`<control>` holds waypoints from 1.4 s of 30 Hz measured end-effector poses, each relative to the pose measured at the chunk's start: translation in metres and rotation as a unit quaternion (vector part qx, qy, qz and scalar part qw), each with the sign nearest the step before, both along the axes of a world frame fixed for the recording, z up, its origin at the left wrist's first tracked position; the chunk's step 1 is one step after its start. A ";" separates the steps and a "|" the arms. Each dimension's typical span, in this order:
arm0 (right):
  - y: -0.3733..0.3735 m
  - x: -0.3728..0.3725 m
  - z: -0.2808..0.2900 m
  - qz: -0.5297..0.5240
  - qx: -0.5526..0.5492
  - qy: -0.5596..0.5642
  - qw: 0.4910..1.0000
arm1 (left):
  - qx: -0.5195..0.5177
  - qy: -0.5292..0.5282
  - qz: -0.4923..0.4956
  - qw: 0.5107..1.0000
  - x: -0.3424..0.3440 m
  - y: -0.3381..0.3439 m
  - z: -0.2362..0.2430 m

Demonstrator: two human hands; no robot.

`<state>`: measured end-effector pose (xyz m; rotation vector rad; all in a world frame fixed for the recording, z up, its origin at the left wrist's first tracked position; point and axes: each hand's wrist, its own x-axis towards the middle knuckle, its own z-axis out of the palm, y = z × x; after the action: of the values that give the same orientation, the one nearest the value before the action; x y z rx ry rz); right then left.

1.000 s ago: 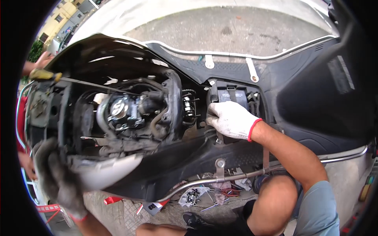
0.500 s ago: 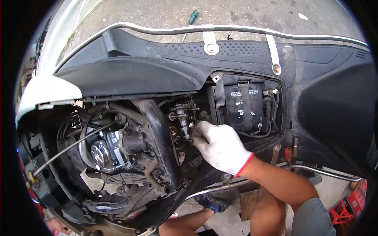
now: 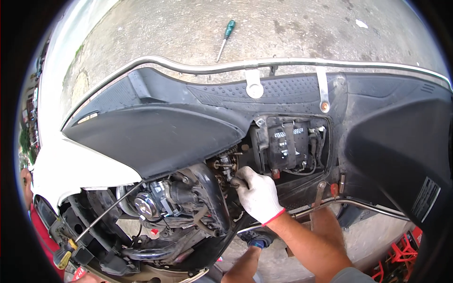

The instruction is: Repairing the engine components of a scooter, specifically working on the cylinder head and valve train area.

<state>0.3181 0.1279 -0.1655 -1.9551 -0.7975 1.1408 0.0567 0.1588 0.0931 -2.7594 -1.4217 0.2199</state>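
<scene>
My right hand (image 3: 258,193), in a white glove with a red cuff, reaches in from the lower right. Its fingers are pinched together at the opened engine head (image 3: 225,172) of a scooter. What sits between the fingertips is too dark and small to name. Just beyond them lies a metal shaft (image 3: 226,162) with cam-like lobes, beside a brass-coloured stud. A thick black frame tube (image 3: 213,193) curves past on the left. My left hand is out of view.
A battery (image 3: 281,153) sits strapped in its open bay. A long screwdriver (image 3: 66,254) with a yellow handle leans across the engine bay. One green-handled screwdriver (image 3: 230,29) lies on the concrete. At the far left is another person's red clothing (image 3: 42,233). Red stools (image 3: 403,250) stand lower right.
The view has shifted, bringing more ground and the whole green screwdriver into sight. My right hand stays pinched at the engine head, its wrist turned slightly.
</scene>
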 end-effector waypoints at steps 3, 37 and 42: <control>0.004 -0.003 0.002 -0.006 -0.005 0.016 1.000 | -0.006 -0.020 0.025 0.999 0.001 0.002 0.003; 0.012 -0.003 -0.003 0.015 0.084 0.050 0.995 | 0.045 0.097 -0.116 0.988 -0.065 -0.029 0.015; 0.009 0.009 -0.006 0.027 0.079 0.050 0.995 | -0.042 0.060 0.016 0.997 0.002 0.004 0.005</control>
<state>0.3268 0.1371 -0.1716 -1.7422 -0.8661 1.1604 0.0588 0.1630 0.0982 -2.7367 -1.4593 0.4489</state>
